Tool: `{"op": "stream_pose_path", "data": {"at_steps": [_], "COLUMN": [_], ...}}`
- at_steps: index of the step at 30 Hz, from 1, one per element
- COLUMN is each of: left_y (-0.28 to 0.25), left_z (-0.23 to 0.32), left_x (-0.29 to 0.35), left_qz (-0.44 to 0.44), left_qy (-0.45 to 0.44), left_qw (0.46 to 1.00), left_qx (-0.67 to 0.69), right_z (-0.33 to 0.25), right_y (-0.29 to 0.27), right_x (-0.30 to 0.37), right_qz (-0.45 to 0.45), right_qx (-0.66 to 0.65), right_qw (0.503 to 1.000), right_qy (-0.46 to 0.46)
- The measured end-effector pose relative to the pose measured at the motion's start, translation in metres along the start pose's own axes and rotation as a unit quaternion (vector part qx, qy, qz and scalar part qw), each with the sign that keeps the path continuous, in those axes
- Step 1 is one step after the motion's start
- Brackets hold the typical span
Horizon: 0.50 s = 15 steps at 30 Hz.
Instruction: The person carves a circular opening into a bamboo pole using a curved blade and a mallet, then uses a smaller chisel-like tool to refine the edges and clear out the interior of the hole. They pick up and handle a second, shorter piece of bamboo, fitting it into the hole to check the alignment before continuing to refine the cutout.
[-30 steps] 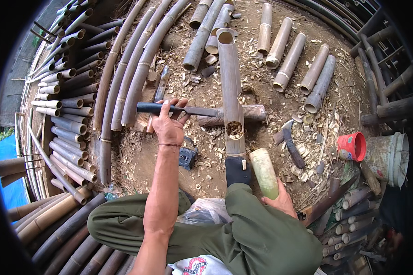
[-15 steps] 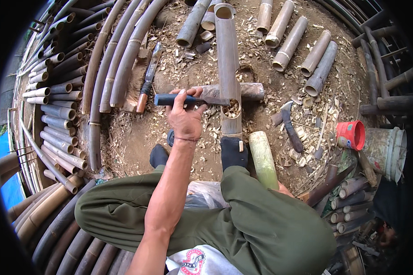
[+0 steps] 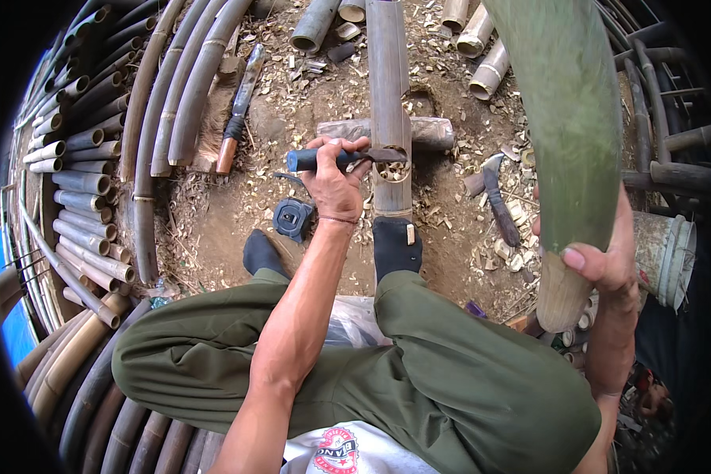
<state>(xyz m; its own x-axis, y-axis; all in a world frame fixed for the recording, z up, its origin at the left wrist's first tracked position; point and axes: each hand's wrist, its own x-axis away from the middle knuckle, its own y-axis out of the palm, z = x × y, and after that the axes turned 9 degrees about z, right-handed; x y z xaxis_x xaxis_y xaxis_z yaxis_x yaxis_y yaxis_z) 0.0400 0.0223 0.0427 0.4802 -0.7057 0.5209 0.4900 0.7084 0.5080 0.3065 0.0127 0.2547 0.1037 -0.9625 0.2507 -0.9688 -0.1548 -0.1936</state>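
My left hand (image 3: 333, 186) is closed round a chisel with a blue handle (image 3: 302, 161). The chisel lies nearly level, its metal blade pointing right into a hole cut in a bamboo pole (image 3: 389, 87). Pale chips sit in that hole. My right hand (image 3: 618, 257) grips the narrow lower end of a thick green bamboo club (image 3: 573, 134), held up close to the camera at the right. The pole rests across a short log (image 3: 434, 134), and my foot in a dark sock (image 3: 395, 246) is at its near end.
A tape measure (image 3: 292, 219) lies left of my wrist. Farther left are a long-handled blade (image 3: 241, 107) and stacked bamboo poles (image 3: 83, 182). A hooked knife (image 3: 498, 201) lies among chips at the right, near a pale bucket (image 3: 665, 257) and cut bamboo pieces (image 3: 490, 71).
My right hand has raised the green bamboo club from beside my right knee, bringing it up at the right. The left hand has shifted slightly right and down, still holding the chisel at the hole.
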Motion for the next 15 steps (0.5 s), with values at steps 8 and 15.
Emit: {"op": "stream_pose_path", "data": {"at_steps": [8, 15], "left_y": [0.010, 0.012], "left_z": [-0.010, -0.023], "left_x": [0.014, 0.001], "left_qz": [-0.011, -0.032], "left_qy": [0.059, 0.109], "left_qw": [0.997, 0.977], "left_qx": [-0.052, -0.181], "right_z": [-0.035, -0.068], "right_y": [0.058, 0.100], "right_x": [-0.061, -0.096], "right_qz": [-0.046, -0.066], "right_qx": [0.310, 0.458], "right_qw": [0.853, 0.666], "right_qy": [-0.418, -0.585]}}
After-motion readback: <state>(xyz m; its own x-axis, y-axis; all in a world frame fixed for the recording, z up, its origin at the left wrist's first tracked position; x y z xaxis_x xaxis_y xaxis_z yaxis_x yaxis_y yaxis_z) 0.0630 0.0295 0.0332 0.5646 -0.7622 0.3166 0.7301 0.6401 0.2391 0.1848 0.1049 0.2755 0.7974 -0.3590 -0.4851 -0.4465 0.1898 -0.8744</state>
